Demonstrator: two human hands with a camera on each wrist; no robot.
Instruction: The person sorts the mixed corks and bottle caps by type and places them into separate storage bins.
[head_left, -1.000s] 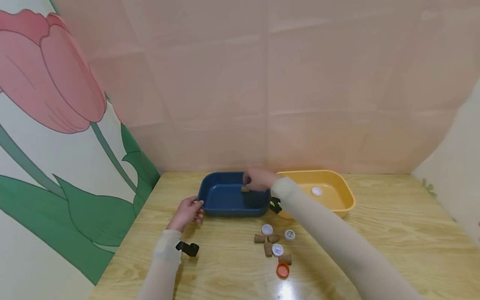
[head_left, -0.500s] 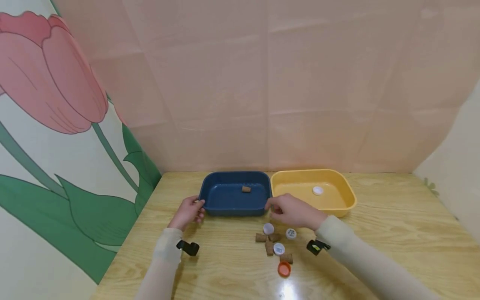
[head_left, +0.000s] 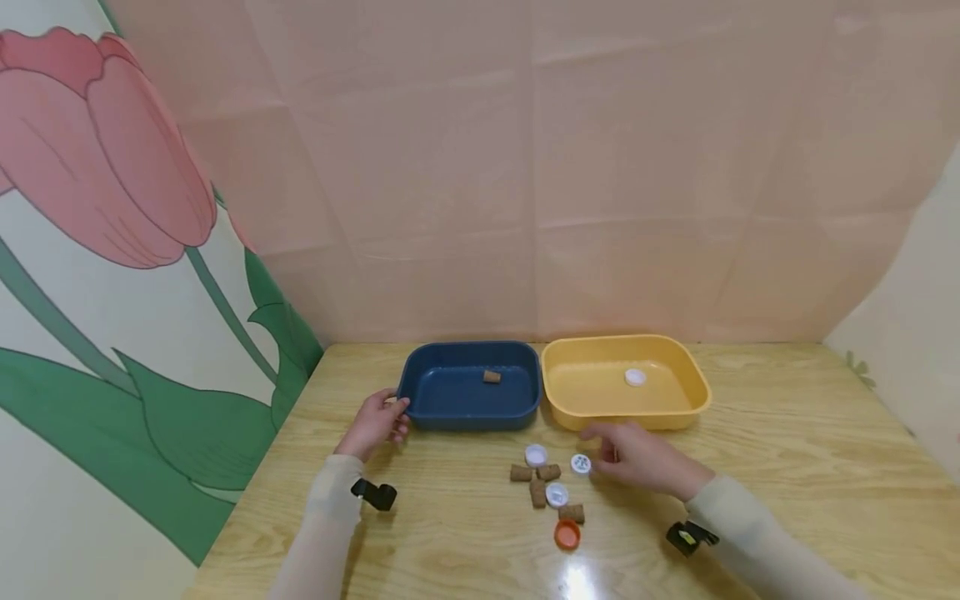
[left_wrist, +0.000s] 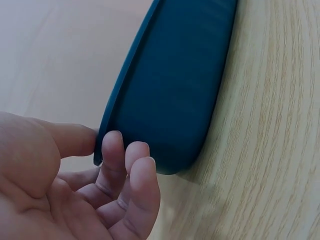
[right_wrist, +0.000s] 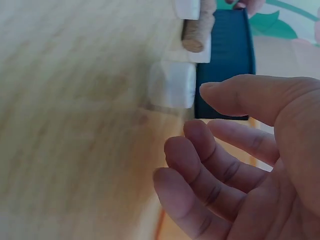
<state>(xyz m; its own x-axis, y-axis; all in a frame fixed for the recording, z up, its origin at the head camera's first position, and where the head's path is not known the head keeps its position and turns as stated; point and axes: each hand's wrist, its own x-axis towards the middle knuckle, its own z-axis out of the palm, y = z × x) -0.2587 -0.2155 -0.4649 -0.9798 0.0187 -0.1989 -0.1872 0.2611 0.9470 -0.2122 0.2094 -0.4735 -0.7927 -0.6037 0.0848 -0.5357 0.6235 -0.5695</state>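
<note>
My left hand (head_left: 375, 423) pinches the left rim of the blue tray (head_left: 472, 422). In the left wrist view the thumb (left_wrist: 75, 140) lies on one side of the rim and the fingertips on the other. A single cork (head_left: 491, 377) lies in that tray. Just right of a white bottle cap (head_left: 581, 463) with dark marks hovers my right hand (head_left: 637, 457), holding nothing. The right wrist view shows its thumb and fingers apart, beside a white cap (right_wrist: 172, 85). Left of it lie several corks (head_left: 537, 493), two more white caps (head_left: 536, 455) and a red cap (head_left: 567, 535).
The yellow tray (head_left: 626, 422) stands right of the blue one and holds a white cap (head_left: 635, 377). Both trays sit at the back of the wooden table (head_left: 450, 533), before a pink cloth backdrop (head_left: 450, 208). A tulip-painted wall (head_left: 97, 167) is on the left.
My right hand has left the blue tray, where the cork now lies, and come right and nearer to the white cap. The left hand stays at the rim.
</note>
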